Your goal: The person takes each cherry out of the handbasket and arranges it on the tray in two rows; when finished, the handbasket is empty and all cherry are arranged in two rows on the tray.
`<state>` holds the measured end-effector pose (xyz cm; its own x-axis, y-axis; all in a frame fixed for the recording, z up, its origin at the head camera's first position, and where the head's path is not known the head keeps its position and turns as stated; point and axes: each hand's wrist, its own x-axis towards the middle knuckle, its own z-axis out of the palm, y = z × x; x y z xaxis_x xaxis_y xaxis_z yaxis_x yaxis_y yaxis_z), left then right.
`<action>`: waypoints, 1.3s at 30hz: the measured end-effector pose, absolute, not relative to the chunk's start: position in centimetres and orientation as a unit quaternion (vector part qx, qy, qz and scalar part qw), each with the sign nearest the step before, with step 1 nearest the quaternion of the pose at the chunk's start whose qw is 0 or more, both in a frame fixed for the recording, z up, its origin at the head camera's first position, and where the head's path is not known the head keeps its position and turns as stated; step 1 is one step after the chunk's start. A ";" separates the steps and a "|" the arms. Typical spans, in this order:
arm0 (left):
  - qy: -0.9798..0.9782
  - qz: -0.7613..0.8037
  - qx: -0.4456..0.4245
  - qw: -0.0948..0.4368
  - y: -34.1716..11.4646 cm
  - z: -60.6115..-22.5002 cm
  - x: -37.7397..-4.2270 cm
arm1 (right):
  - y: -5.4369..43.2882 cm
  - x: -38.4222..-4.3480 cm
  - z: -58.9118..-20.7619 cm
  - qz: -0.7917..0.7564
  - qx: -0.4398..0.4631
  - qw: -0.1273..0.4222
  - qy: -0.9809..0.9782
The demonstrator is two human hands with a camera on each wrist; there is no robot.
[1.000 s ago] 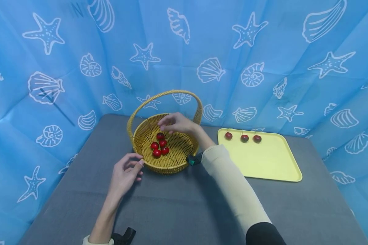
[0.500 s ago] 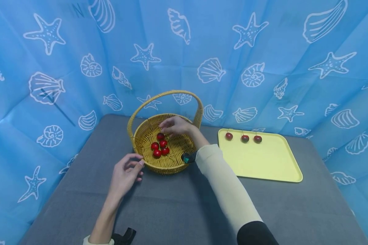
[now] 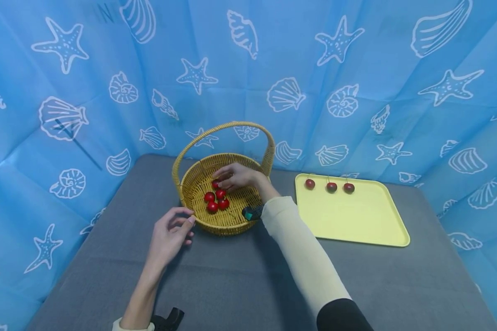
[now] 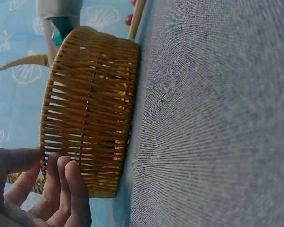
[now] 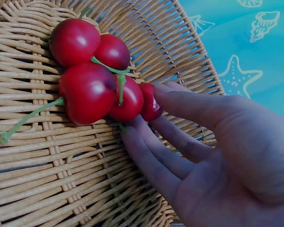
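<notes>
A yellow wicker basket with a tall arched handle stands on the grey table, several red cherries lying together on its woven floor. My right hand reaches inside and pinches the rearmost cherry of the cluster between thumb and fingers, as the right wrist view shows. That cherry sits right against its neighbour, partly covered by the thumb. Green stems stick out from the others. At the basket's near left side, my left hand holds the rim between thumb and index finger, the remaining fingers bent beside the wall.
To the basket's right lies a yellow tray, with dark red cherries in a row along its far edge. A blue curtain with shell and starfish prints hangs behind and around the grey table.
My right hand has lowered into the basket, from above the cherries down to the rearmost one, and its fingers have closed on it. My left hand stays at the rim.
</notes>
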<state>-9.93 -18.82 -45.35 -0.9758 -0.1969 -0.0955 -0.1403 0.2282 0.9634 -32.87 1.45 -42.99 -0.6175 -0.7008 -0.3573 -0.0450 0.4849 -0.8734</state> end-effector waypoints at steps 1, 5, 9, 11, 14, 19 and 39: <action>-0.783 -0.612 0.108 0.023 -18.8 -45.3 -9.9 | 1.4 -32.8 -43.0 -0.445 -0.239 0.367 0.781; -0.786 -0.607 0.113 0.022 -18.8 -45.3 -9.9 | 1.5 -32.7 -43.0 -0.434 -0.240 0.365 0.787; -0.788 -0.604 0.117 0.019 -18.8 -45.2 -9.9 | 1.5 -32.5 -43.0 -0.425 -0.245 0.354 0.796; -0.788 -0.604 0.117 0.019 -18.8 -45.2 -9.9 | 1.6 -32.4 -42.9 -0.423 -0.247 0.343 0.801; -0.788 -0.605 0.117 0.019 -18.8 -45.2 -9.9 | 1.7 -32.4 -42.7 -0.418 -0.249 0.321 0.812; -0.789 -0.603 0.117 0.020 -18.8 -45.2 -9.9 | 1.8 -32.6 -42.4 -0.429 -0.256 0.269 0.823; -0.788 -0.604 0.115 0.020 -18.8 -45.3 -10.0 | 6.5 -31.9 -38.8 -0.432 -0.325 0.219 0.813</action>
<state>-10.02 -18.80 -45.28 -0.9727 -0.2052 -0.1082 -0.1577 0.2428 0.9572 -31.92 6.48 -38.83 -0.6933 -0.7167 -0.0747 -0.3394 0.4162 -0.8435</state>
